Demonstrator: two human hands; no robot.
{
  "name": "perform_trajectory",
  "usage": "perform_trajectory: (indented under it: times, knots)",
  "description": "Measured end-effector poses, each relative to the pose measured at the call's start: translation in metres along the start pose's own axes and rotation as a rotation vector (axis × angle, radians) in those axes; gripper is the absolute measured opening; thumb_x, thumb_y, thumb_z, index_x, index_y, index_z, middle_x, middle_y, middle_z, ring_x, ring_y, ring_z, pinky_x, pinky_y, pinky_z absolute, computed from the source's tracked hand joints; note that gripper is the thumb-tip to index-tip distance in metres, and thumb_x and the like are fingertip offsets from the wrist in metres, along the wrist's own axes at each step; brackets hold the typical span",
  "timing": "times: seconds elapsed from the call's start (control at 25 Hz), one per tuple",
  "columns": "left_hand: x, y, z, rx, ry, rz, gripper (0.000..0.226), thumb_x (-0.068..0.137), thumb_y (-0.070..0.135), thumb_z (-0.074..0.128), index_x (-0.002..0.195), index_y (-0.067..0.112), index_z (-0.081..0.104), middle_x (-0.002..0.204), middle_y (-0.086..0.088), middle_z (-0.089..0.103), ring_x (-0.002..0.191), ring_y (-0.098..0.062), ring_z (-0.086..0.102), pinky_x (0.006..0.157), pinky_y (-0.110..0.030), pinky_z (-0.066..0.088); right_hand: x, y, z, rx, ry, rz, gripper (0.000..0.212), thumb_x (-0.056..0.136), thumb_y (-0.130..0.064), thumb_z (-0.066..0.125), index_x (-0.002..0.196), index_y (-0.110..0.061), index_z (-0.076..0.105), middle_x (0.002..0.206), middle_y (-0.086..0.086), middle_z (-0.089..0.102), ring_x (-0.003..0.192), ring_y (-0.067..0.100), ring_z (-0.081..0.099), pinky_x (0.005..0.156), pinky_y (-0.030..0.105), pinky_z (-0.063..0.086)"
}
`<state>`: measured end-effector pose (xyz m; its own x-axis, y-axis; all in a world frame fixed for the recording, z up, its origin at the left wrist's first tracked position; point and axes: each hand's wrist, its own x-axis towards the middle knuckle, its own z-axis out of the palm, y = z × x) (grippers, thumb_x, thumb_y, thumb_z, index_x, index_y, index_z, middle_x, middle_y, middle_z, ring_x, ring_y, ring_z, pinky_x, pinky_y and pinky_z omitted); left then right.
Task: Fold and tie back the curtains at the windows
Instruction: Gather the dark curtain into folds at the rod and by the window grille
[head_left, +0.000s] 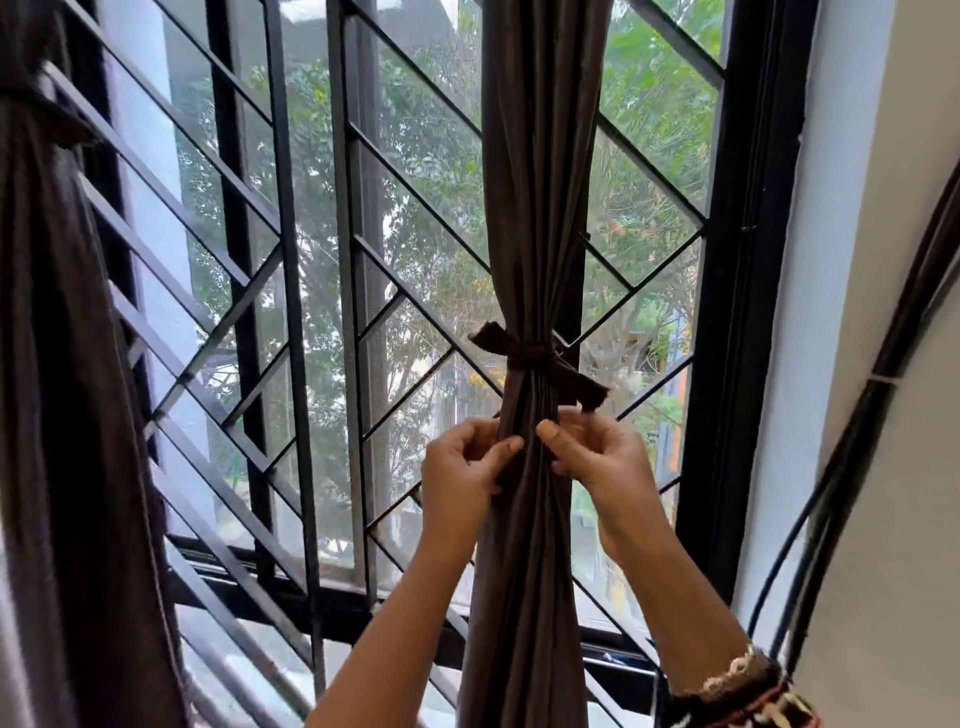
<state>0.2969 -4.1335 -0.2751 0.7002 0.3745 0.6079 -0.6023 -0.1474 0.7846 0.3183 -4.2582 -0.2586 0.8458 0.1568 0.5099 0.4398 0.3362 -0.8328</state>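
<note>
A dark brown curtain (540, 208) hangs gathered into a narrow bundle in front of the window. A matching brown tie-back strip (535, 358) is knotted round it, its two ends sticking out left and right. Just below the knot, my left hand (462, 473) pinches the curtain's left folds between thumb and fingers. My right hand (597, 452) grips the folds on the right side, thumb on the front of the cloth. A second dark curtain (62, 364) hangs at the far left, also bound with a tie (47, 119) near the top.
Behind the curtains stands a black metal window grille (311, 312) with diagonal bars and a mesh screen, trees beyond it. The black window frame (743, 312) meets a white wall (883, 260) on the right, where black cables (852, 467) run down.
</note>
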Motion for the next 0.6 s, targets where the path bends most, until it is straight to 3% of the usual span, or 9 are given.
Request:
perform_trajectory:
  times: [0.08, 0.24, 0.36, 0.44, 0.52, 0.6]
  knots:
    - [-0.006, -0.01, 0.003, 0.046, 0.018, 0.003, 0.012, 0.072, 0.02, 0.067, 0.068, 0.009, 0.063, 0.062, -0.013, 0.061, 0.061, -0.023, 0.055, 0.057, -0.041, 0.046, -0.005, 0.011, 0.003, -0.134, -0.013, -0.006, 0.014, 0.077, -0.002, 0.07, 0.08, -0.015, 0.063, 0.077, 0.004, 0.068, 0.068, 0.011, 0.066, 0.063, 0.022, 0.051]
    - [-0.007, -0.014, 0.005, 0.055, 0.064, 0.011, 0.015, 0.07, 0.022, 0.066, 0.057, 0.019, 0.058, 0.052, 0.004, 0.053, 0.056, -0.019, 0.048, 0.057, -0.042, 0.043, -0.005, 0.021, 0.009, -0.391, 0.069, -0.108, 0.023, 0.079, -0.005, 0.069, 0.066, -0.021, 0.059, 0.064, -0.004, 0.063, 0.059, 0.003, 0.06, 0.061, 0.021, 0.046]
    - [-0.018, -0.015, 0.005, 0.128, 0.077, 0.048, 0.015, 0.073, 0.024, 0.067, 0.06, 0.025, 0.06, 0.054, 0.01, 0.057, 0.057, -0.013, 0.053, 0.06, -0.041, 0.047, -0.014, 0.024, 0.01, -0.427, 0.152, -0.177, 0.005, 0.081, -0.01, 0.069, 0.08, -0.009, 0.064, 0.078, 0.007, 0.066, 0.066, 0.011, 0.061, 0.063, 0.016, 0.047]
    - [-0.029, -0.022, 0.003, 0.206, 0.071, 0.059, 0.013, 0.078, 0.021, 0.069, 0.069, 0.025, 0.061, 0.06, 0.009, 0.062, 0.06, -0.011, 0.057, 0.063, -0.037, 0.048, -0.023, 0.032, 0.008, -0.546, 0.212, -0.226, 0.012, 0.082, -0.015, 0.068, 0.092, -0.008, 0.065, 0.088, 0.006, 0.062, 0.072, 0.012, 0.059, 0.068, 0.015, 0.049]
    - [-0.045, -0.035, 0.002, 0.289, 0.09, 0.057, 0.004, 0.082, 0.015, 0.068, 0.081, 0.016, 0.064, 0.071, 0.002, 0.066, 0.068, -0.013, 0.061, 0.065, -0.034, 0.049, -0.033, 0.044, 0.003, -0.642, 0.21, -0.262, 0.026, 0.085, -0.017, 0.064, 0.109, -0.009, 0.062, 0.1, 0.005, 0.058, 0.089, 0.018, 0.059, 0.082, 0.028, 0.051]
    - [-0.064, -0.05, -0.002, 0.378, 0.111, 0.05, 0.006, 0.083, 0.011, 0.065, 0.088, 0.012, 0.064, 0.078, -0.001, 0.066, 0.072, -0.01, 0.061, 0.066, -0.029, 0.05, -0.047, 0.059, -0.002, -0.762, 0.181, -0.304, 0.042, 0.088, -0.022, 0.06, 0.127, -0.007, 0.052, 0.113, 0.008, 0.054, 0.105, 0.022, 0.054, 0.093, 0.029, 0.046]
